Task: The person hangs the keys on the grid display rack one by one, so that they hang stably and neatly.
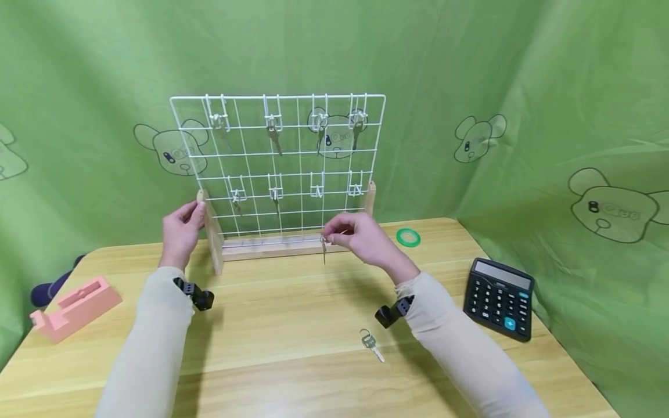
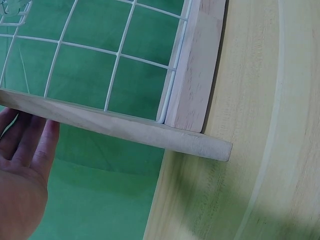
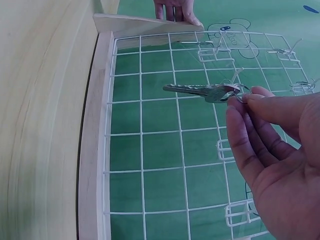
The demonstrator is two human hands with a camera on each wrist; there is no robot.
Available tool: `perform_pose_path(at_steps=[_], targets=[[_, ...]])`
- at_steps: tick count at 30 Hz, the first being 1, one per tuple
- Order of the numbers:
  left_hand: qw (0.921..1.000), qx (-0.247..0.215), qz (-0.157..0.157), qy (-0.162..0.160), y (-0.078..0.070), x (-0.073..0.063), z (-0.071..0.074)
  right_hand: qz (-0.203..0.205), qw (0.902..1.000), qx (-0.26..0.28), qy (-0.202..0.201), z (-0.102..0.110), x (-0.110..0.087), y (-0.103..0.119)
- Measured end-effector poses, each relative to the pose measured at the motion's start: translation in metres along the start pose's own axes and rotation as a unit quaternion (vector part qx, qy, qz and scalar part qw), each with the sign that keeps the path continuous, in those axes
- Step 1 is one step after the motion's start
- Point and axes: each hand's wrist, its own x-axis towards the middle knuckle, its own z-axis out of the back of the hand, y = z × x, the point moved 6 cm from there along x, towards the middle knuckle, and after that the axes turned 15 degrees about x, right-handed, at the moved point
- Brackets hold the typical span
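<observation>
A white wire grid rack (image 1: 299, 154) stands upright in a wooden frame. Keys hang from its upper hooks and from the two left hooks of the lower row; the lower right hooks (image 1: 317, 190) are bare. My left hand (image 1: 180, 232) holds the rack's left wooden post (image 2: 115, 129) near its top, fingers partly hidden behind the wood in the left wrist view. In front of the grid's lower right part, my right hand (image 1: 363, 238) pinches the ring of a metal key (image 3: 200, 91) between thumb and fingers. Another key (image 1: 372, 345) with a ring lies on the table.
A black calculator (image 1: 500, 299) lies at the right, and a green tape roll (image 1: 408, 237) lies behind it. On the left are a pink tape dispenser (image 1: 78, 307) and a dark purple object (image 1: 47, 290) by the table edge. Green curtains (image 1: 418, 69) enclose the table.
</observation>
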Motion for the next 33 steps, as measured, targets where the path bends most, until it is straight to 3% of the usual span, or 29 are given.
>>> perform_pose_path(at_steps=[18, 33], targets=[[1.0000, 0.007, 0.006, 0.004, 0.000, -0.001, 0.001, 0.016, 0.9976, 0.020, -0.064, 0.006, 0.017, 0.006], [0.9999, -0.007, 0.012, -0.005, 0.002, 0.000, 0.001, 0.051, 0.9875, 0.020, -0.148, 0.014, 0.032, 0.009]])
